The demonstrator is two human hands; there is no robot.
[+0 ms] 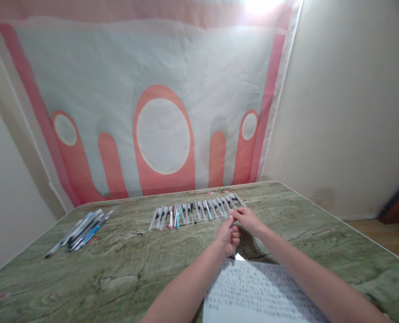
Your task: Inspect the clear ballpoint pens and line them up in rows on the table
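Note:
My left hand [227, 237] is closed around a pen [234, 255], whose dark lower end sticks out below the fist above the paper's top edge. The fingers of my right hand [248, 220] pinch together at the top of the left fist, on what looks like the upper end of the same pen; the fingers hide most of it. Just beyond both hands runs a row of pens and caps [186, 213], mostly clear and grey with black parts, plus a few in pink, teal and blue. Under my forearms lies a handwritten sheet of paper [249, 291].
A loose pile of pens [81, 229] lies on the left of the wood-patterned table [119, 278]. A pink and grey printed cloth [199, 67] hangs behind the table's far edge. A plain wall [337, 112] stands to the right.

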